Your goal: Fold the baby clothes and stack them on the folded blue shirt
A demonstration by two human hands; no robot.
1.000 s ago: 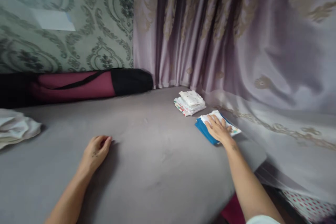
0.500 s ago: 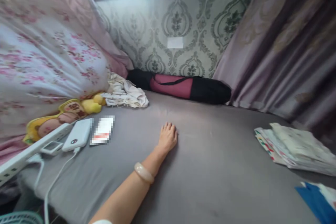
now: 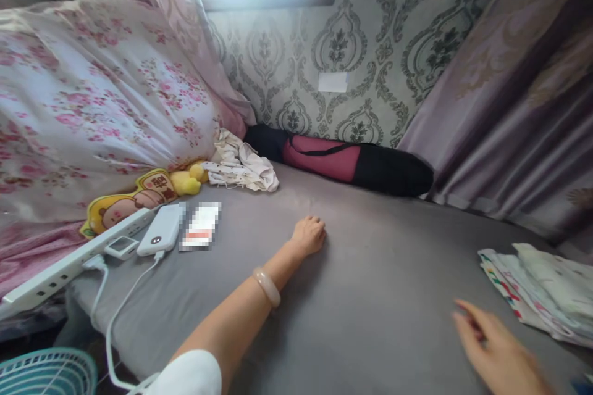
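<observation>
Left hand (image 3: 309,236) had fingers curled under, palm hidden; could not tell whether it gripped anything. Right hand (image 3: 495,342), blurred, was loosely bent and released, thumb and forefinger parted. Both were over a smooth grey fabric sheet (image 3: 370,253). Just right of the right hand sat one stack of folded, thin white printed cloths (image 3: 558,293). Beyond the left hand lay one crumpled cream cloth heap (image 3: 245,163) and one long cylindrical black-and-maroon bag (image 3: 324,159), contents hidden. Nearer, far left, stood one turquoise-and-white slatted plastic basket (image 3: 46,355).
</observation>
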